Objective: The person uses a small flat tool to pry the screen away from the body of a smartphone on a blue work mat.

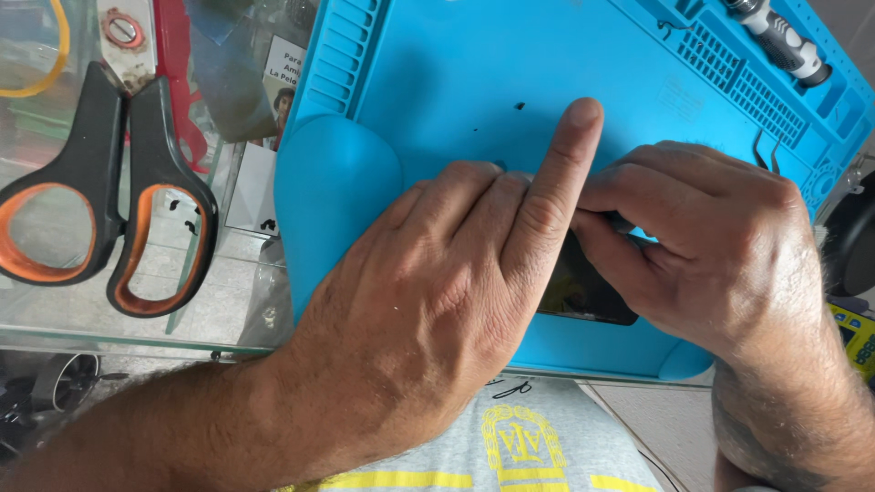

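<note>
A small black flat device (583, 293) lies on a blue silicone work mat (474, 73), mostly hidden under both hands. My left hand (437, 301) lies over the device's left side, its index finger stretched out straight across the mat. My right hand (720, 246) grips the device's right end, fingers curled over its top edge. Whether a tool is pinched in the right fingers cannot be made out.
Black scissors with orange-lined handles (109, 200) lie on a glass tabletop (210, 310) left of the mat. A black-and-silver screwdriver handle (786, 44) rests in the mat's top-right tray. Two thin metal picks (766, 150) lie nearby. A tiny dark screw (519, 107) sits on the mat.
</note>
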